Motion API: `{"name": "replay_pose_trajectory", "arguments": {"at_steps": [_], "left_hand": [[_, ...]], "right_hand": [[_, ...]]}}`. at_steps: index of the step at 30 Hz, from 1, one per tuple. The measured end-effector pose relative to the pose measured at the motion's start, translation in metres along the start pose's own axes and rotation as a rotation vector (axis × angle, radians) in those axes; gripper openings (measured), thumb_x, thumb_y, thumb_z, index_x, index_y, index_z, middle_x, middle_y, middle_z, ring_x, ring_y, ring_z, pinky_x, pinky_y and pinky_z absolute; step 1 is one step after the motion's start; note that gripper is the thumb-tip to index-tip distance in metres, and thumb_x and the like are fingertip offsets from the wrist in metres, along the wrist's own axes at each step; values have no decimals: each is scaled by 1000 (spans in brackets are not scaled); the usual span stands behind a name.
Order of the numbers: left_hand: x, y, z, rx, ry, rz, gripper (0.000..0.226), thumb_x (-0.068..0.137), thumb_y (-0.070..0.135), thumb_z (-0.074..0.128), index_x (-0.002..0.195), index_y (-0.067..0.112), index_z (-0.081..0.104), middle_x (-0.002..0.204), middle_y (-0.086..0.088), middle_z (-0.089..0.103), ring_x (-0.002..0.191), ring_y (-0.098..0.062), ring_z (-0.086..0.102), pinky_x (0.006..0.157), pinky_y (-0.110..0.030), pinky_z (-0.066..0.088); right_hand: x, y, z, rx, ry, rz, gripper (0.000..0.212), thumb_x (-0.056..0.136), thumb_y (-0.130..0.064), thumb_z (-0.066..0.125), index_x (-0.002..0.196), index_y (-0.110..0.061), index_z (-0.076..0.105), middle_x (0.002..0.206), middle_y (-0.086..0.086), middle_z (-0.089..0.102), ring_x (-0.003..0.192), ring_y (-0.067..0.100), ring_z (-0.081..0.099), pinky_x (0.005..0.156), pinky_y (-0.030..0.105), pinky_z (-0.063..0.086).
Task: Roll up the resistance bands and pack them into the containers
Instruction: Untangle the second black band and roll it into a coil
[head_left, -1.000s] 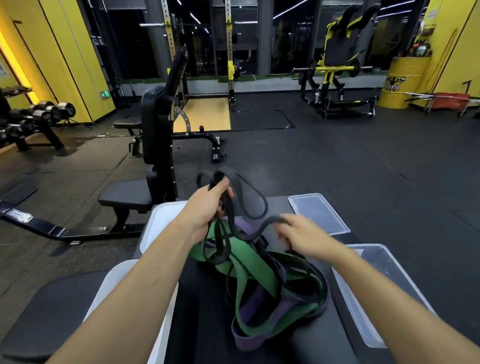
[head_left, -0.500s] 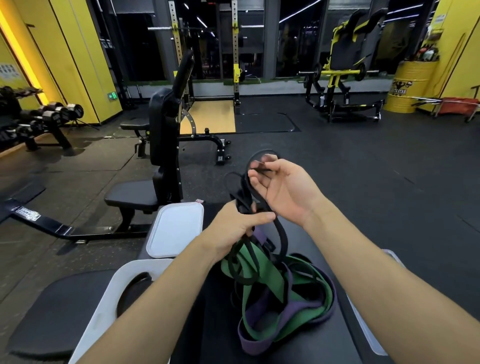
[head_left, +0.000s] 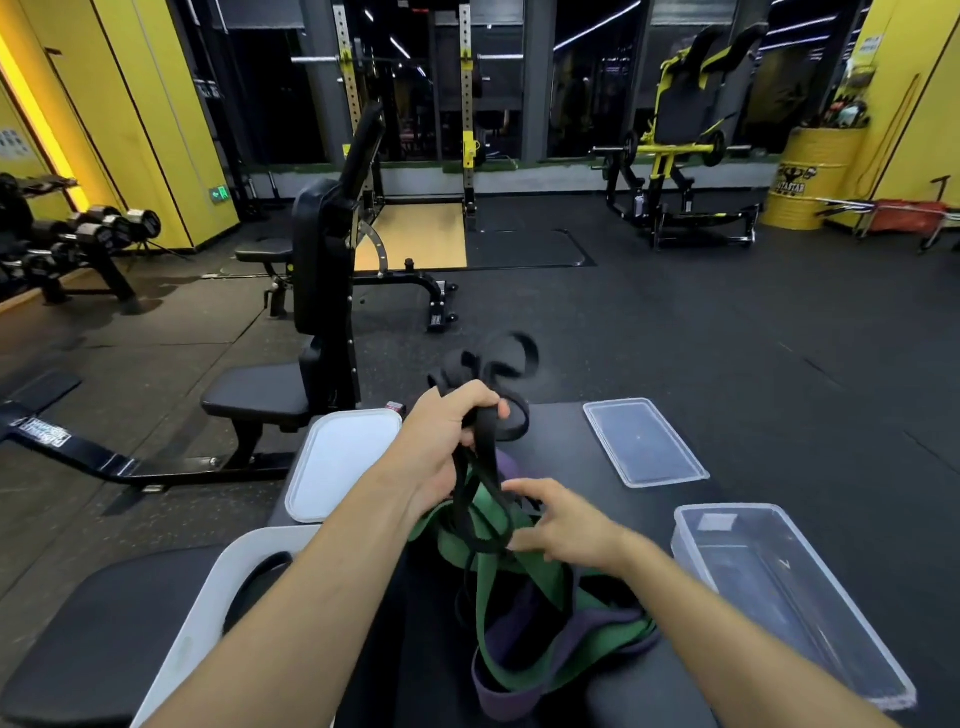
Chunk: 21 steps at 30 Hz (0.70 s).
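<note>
We are early in the job, by our reading. Our left hand (head_left: 452, 441) is clenched around a gathered bunch of the black resistance band (head_left: 462, 509), held up over the middle of the bench pad (head_left: 561, 431), with blurred loops sticking out on its far side and two long strands hanging down toward the near side. Our right hand (head_left: 566, 527) holds nothing: its fingers are stretched out loosely at the bottom of that hanging loop, and we cannot tell whether they touch it. So the black band is only bunched, not yet a tidy roll. Below it, the green band (head_left: 545, 577) and the purple band (head_left: 509, 701) lie tangled together in a loose heap on the near part of the pad, neither one rolled. The clear container (head_left: 691, 561) at the near right shows no band inside, and its clear lid (head_left: 644, 441) lies apart at the far right. The white container (head_left: 218, 587) at the near left has a dark curved shape inside that may be a packed band, though we cannot be sure; its white lid (head_left: 343, 457) lies just beyond it. Left to do, as we judge it: finish coiling the black band, place it, untangle and roll the green and purple bands, and pack them.
</note>
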<state>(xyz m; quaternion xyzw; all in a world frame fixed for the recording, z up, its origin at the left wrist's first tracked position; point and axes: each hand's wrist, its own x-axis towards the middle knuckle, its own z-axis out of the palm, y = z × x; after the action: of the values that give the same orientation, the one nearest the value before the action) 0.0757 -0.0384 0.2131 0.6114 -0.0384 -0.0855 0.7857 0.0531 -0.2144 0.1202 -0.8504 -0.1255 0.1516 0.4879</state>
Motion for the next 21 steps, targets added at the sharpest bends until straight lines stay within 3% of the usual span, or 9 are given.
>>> {"name": "replay_pose_trajectory", "arguments": {"at_steps": [2,4,6,10,12,14,16,18,21], "left_hand": [[1,0,1,-13,-5,31,19,58,21,72,67,9,60,55,4,42,49,-11,24,62,-38,12],[1,1,-5,-52,24,43,18,59,19,74,63,12,57,57,4,44,49,-10,26,63,-37,14],[3,1,-13,-80,61,32,22,69,17,76,59,16,56,60,3,47,45,-8,28,58,-32,19],[8,3,-26,0,174,46,26,91,3,72,71,16,59,57,6,59,44,-3,52,49,-19,40],[8,1,-32,120,126,27,19,87,17,82,75,16,67,62,5,65,57,-8,63,58,-21,48],[8,-3,-35,282,54,-13,32,74,39,90,78,15,70,71,-2,68,70,-18,65,71,-33,49],[5,-5,-29,350,-58,-32,30,77,37,90,79,14,70,73,-2,69,73,-19,65,75,-35,50],[3,-4,-20,396,-127,-23,11,84,21,86,87,18,76,77,4,73,75,-14,68,73,-27,52],[5,-3,-16,493,-50,5,28,81,20,87,63,24,67,63,-1,59,65,-19,52,66,-31,40]], "right_hand": [[13,7,6,-97,135,-81,21,92,-14,75,107,-26,68,92,-10,59,67,-5,60,66,15,50],[27,14,-1,-353,265,-23,9,94,-28,71,90,-33,65,85,-8,54,76,13,59,78,36,53],[35,16,-11,-535,287,-30,24,98,-32,64,77,-31,52,78,-7,52,80,24,56,74,40,49],[42,-6,-39,-253,544,-91,13,100,-21,61,87,-22,61,64,-8,60,60,16,58,62,31,43],[44,-23,-51,13,570,-91,11,102,-15,58,95,-20,64,59,-4,65,56,19,65,58,31,51],[44,-45,-58,169,561,-132,16,102,-9,56,98,-21,66,63,-1,69,63,26,71,61,37,58],[42,-67,-57,185,536,-223,25,99,-4,55,94,-24,68,68,-1,71,65,19,72,66,39,61],[40,-83,-48,101,492,-303,28,96,-3,56,92,-27,70,72,1,70,64,14,68,69,41,61],[36,-92,-36,60,457,-352,29,94,-5,60,91,-33,68,71,-2,66,64,13,61,63,36,53]]}}
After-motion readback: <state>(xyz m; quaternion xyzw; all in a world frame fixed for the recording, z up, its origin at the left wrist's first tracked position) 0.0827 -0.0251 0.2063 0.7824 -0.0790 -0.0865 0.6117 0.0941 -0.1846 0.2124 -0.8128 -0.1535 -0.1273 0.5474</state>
